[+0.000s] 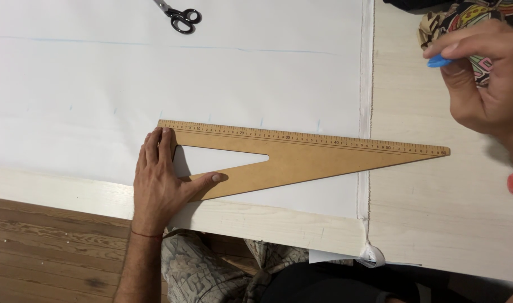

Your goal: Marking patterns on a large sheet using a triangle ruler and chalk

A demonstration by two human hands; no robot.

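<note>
The left hand [158, 179] lies flat and spread on the short end of the wooden triangle ruler [301, 154], which rests on white fabric [172, 73] on the counter [436, 191]. Right of the ruler's tip, the right hand [483, 78] pinches blue chalk [438, 61]. Scissors [181, 17] lie far above the ruler.

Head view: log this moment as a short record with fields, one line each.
left hand: left hand pressed flat on the wide end of the wooden triangle ruler
right hand: right hand raised off the table, pinching a blue chalk piece
ruler: lies on white fabric, tip past the fabric edge
scissors: black-handled scissors at the top, untouched
surface: pale wooden table
</note>
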